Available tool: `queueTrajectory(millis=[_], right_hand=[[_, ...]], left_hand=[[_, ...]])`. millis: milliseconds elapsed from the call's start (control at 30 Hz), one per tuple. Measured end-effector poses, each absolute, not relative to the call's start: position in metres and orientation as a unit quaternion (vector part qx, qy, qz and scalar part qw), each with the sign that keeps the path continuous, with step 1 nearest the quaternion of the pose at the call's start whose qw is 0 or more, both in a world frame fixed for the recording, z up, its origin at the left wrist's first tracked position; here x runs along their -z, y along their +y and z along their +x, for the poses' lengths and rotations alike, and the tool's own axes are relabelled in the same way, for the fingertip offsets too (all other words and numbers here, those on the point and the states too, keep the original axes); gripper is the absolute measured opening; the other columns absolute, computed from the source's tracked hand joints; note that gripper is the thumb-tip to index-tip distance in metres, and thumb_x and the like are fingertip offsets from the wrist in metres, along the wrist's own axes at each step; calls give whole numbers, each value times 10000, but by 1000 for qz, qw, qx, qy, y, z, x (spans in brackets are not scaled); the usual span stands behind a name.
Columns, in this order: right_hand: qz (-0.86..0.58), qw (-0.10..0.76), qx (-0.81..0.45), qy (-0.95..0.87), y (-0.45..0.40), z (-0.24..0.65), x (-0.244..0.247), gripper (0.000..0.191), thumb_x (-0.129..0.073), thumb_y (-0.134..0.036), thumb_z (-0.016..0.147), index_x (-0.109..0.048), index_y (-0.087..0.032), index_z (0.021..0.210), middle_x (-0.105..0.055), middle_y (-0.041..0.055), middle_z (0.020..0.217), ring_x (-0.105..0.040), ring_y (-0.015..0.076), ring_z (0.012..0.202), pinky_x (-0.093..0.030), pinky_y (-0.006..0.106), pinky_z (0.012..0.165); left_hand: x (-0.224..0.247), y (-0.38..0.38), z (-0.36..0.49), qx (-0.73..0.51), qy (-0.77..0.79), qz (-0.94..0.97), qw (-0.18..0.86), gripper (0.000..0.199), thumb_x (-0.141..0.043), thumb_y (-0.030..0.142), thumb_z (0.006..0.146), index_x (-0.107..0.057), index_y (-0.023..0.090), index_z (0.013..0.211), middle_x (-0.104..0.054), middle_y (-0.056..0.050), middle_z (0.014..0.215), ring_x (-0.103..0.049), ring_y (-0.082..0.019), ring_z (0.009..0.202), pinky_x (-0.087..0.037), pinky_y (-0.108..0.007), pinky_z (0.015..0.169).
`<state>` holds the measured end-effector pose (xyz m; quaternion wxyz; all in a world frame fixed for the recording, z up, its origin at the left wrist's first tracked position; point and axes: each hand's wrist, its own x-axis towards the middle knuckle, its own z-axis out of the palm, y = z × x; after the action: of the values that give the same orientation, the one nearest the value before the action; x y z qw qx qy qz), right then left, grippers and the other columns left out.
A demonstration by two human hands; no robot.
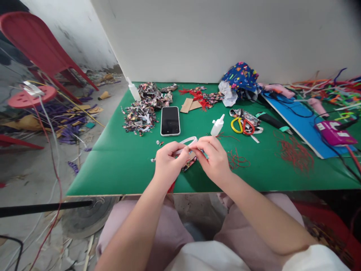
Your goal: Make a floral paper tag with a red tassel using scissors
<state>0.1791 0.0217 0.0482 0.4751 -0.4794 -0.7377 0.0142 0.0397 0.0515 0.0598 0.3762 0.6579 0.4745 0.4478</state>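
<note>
Between both hands is a narrow white band (pixel 193 140), bent into a loop above the table. My left hand (pixel 168 159) pinches it on one side, fingers closed. On the other side, the closed fingers of my right hand (pixel 215 159) meet it close to the left fingertips. Under the hands lies a small piece of dark patterned fabric (pixel 190 162), partly hidden. Red threads (pixel 171 187) show below my left hand at the table's front edge. A white squeeze bottle (pixel 217 125) stands just beyond my right hand, and a phone (pixel 170 121) lies beyond my left.
Fabric scraps (pixel 141 116) and a second squeeze bottle (pixel 133 90) are at the back left of the green table (pixel 113 162). To the right are scissors (pixel 242 126), a cutter (pixel 273 122), red threads (pixel 296 152), a blue board (pixel 293 120) and a pink glue gun (pixel 317 107) with cables.
</note>
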Motion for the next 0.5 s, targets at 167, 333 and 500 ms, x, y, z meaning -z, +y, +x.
queueTrajectory(millis=[167,333,500], right_hand=[[-506,541,-184,-647,23,182,-50,401,-586,-221,811,-479,-273,1193,-625,9,985,-610,119,869,-517,279,790],[-539,534,-247,-602,26,186,-54,151,-588,-273,806,-625,-237,948,-669,-2,914,-631,119,817,-514,260,753],[-553,509,-230,-618,26,183,-55,93,-546,-284,832,-596,-207,818,-641,-9,798,-602,100,702,-494,234,664]], left_hand=[[-61,54,34,-463,492,620,400,170,-553,237,704,-660,132,624,-508,36,493,-382,-64,463,-287,-185,447],[-62,56,31,-453,490,625,404,179,-553,248,702,-667,129,632,-527,29,509,-374,-63,461,-284,-189,448],[-61,54,33,-443,495,624,411,180,-570,267,696,-669,134,622,-509,28,491,-386,-74,480,-301,-195,462]])
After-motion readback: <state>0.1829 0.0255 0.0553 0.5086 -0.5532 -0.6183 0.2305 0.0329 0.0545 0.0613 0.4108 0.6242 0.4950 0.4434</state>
